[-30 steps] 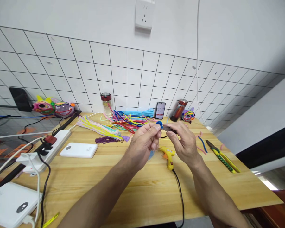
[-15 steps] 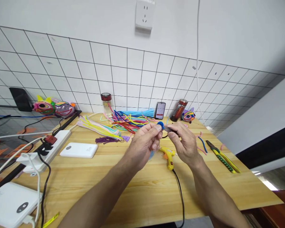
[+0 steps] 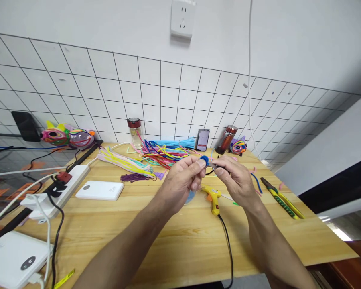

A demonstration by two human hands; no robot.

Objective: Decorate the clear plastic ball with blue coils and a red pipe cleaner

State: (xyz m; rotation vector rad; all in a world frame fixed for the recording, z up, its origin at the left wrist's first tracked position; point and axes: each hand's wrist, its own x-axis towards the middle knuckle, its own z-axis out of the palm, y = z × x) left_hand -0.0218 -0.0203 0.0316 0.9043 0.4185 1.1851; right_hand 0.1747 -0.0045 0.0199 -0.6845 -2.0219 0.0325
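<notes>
Two hands meet over the wooden table (image 3: 180, 241): the left hand's (image 3: 185, 178) fingers pinch a fuzzy blue curl (image 3: 204, 160). The right hand's (image 3: 234, 178) fingers grip a thin metal tool (image 3: 214, 165), its tip at the curl, above the yellow glue gun (image 3: 214, 199).

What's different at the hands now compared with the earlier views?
The blue coil in the left hand has shifted slightly right and nearer the person. The right hand has turned a little, exposing a small green piece below. Nothing was released; it still grips the metal tool. Glue gun and pliers stayed put.
</notes>
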